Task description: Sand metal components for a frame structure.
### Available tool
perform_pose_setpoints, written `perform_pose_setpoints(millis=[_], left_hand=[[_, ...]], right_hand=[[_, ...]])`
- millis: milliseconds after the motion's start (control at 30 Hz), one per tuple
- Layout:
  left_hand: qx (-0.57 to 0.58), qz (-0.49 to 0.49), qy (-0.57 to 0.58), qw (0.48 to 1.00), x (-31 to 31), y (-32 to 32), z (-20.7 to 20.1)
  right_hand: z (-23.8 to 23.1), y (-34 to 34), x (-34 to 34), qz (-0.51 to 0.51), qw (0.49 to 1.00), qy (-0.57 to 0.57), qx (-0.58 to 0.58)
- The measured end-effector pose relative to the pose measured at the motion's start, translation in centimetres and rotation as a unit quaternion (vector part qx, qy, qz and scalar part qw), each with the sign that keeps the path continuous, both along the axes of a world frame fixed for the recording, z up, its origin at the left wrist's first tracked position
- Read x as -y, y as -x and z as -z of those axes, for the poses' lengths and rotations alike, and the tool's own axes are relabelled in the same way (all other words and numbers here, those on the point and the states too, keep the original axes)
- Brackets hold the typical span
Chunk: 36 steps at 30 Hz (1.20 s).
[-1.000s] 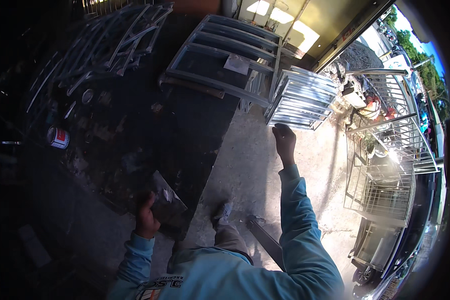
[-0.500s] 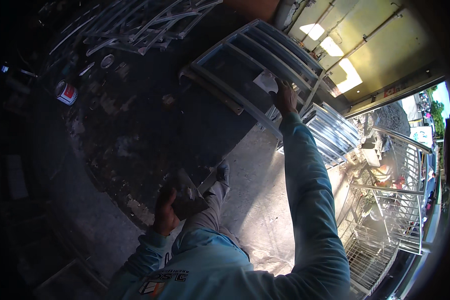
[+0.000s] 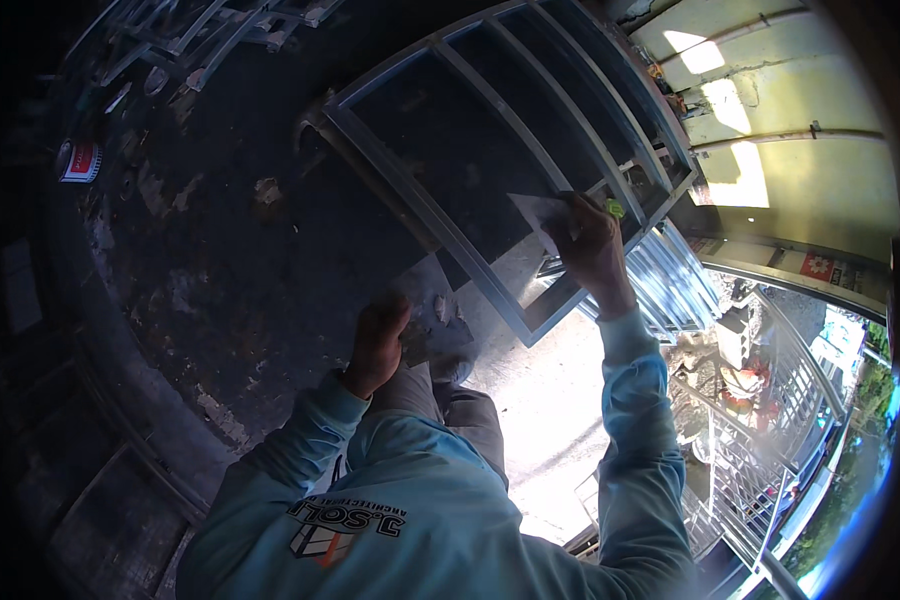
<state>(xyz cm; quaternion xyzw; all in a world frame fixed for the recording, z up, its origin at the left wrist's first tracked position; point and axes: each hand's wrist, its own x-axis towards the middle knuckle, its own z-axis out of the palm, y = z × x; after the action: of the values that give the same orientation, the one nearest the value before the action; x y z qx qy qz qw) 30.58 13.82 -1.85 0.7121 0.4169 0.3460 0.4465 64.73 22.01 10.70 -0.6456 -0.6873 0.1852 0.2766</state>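
Observation:
My right hand (image 3: 595, 250) is closed around a putty knife with a wide flat blade (image 3: 536, 216). A yellow-green bit, perhaps its handle end, shows beside the fingers. The hand is over the near right part of a grey metal frame (image 3: 490, 285) with several parallel bars; whether the blade touches a bar I cannot tell. Lower and to the left, my left hand (image 3: 378, 345) grips a thin flat plate (image 3: 425, 290) by its edge, thumb on top. Small pale lumps lie on the plate. Shadow hides part of its outline.
More metal frames (image 3: 210, 40) lie at the far left. A red and white can (image 3: 79, 161) stands on the dark, stained floor. Light barred frames (image 3: 670, 275) are right of my right hand, below a yellow wall (image 3: 820, 90). Metal railings (image 3: 750, 440) stand farther right.
My right hand has come nearer and lower with the putty knife. My left hand and plate have risen a little to the right. The view has shifted, and the frame appears larger.

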Motion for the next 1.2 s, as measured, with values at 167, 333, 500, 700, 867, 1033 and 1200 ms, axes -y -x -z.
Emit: perform_pose_setpoints(millis=[167,333,500,700,867,1033,1200], left_hand=[[0.009,0.029,0.019,0.999,0.7,-4.5,-2.0],[0.008,-0.024,0.057,0.998,4.0,-9.3,-4.4],[-0.029,0.045,-0.081,0.995,7.0,-11.3,-6.7],[0.06,0.026,0.097,0.993,12.4,-11.0,-8.0],[-0.003,0.026,-0.024,0.999,6.4,-6.1,-5.7],[0.13,0.073,0.204,0.968,-4.6,-7.8,-4.9],[0.06,0.134,0.189,0.971,-9.7,-10.4,-4.0]], right_hand=[[-5.3,3.2,9.1,-0.051,0.994,0.025,-0.09],[-5.7,1.3,12.6,-0.134,0.991,-0.022,0.008],[-4.2,-1.4,15.8,-0.13,0.991,-0.003,0.012],[-0.8,-3.4,20.8,0.037,0.979,0.105,-0.169],[2.0,-0.7,23.2,0.289,0.764,0.278,-0.505],[5.1,4.3,23.5,0.421,0.663,0.236,-0.572],[8.2,6.2,23.1,0.473,0.647,0.203,-0.562]])
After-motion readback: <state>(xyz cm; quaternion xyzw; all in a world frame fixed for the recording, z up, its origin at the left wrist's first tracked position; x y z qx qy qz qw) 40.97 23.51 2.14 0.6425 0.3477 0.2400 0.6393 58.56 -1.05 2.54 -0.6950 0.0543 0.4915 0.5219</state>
